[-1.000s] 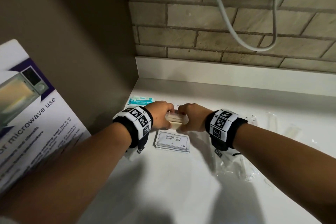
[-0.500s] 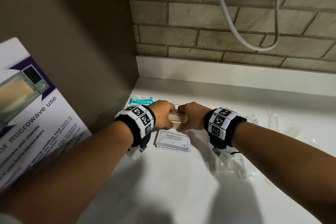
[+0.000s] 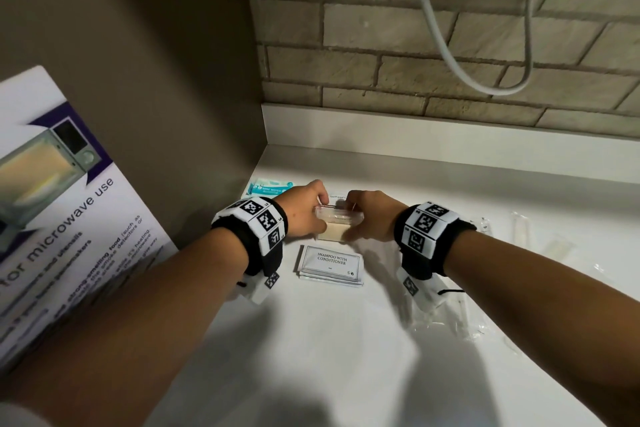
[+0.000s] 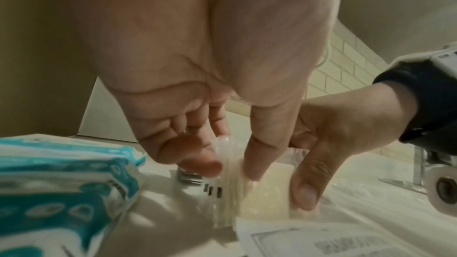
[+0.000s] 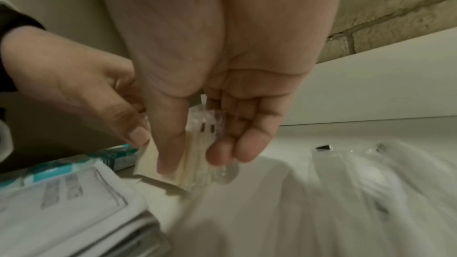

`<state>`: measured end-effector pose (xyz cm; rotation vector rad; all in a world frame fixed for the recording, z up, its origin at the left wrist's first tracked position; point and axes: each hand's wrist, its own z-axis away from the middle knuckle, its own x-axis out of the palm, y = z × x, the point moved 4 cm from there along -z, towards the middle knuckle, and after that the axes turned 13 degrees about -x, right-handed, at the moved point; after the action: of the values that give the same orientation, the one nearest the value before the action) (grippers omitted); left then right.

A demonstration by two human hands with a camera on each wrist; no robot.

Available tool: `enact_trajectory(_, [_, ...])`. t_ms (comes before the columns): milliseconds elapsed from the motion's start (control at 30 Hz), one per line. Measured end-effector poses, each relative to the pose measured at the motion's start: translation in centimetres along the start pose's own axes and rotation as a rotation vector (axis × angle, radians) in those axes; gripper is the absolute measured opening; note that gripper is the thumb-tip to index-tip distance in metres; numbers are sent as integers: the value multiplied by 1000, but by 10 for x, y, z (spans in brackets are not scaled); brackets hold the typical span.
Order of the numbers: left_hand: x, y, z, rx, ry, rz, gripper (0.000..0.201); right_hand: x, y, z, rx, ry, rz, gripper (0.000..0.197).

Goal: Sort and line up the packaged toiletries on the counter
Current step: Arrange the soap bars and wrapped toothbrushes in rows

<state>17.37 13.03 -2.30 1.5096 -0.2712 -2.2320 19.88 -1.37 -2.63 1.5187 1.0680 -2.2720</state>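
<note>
Since a moment ago both hands have barely moved; they have only tipped the little pack up a bit.

Nearest, some clear wrapped items (image 3: 460, 319) lie loose on the white counter (image 3: 311, 357) by the right arm, not lined up yet, and more clear packets (image 3: 519, 225) lie farther right. Next comes the neat stack of shampoo sachets (image 3: 330, 263), which looks sorted. Just behind it, the left hand (image 3: 303, 215) and the right hand (image 3: 372, 218) pinch the two ends of a clear-wrapped cream pack (image 3: 337, 224), thumbs in front and fingers (image 4: 205, 163) curled behind, holding it low over the counter. Farthest, near the corner, sits the teal wipes pack (image 3: 268, 186), with a toothpaste packet (image 3: 337, 196) peeking out behind the hands. I think the job is about half done.
</note>
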Motion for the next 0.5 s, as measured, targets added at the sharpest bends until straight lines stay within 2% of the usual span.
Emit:
enact_trajectory(300, [-18, -11, -1, -30, -17, 311, 39, -21, 3, 4, 84, 12, -257, 42])
enact_trajectory(500, [-19, -14, -2, -94, -60, 394, 41, -17, 3, 2, 157, -14, -511, 41])
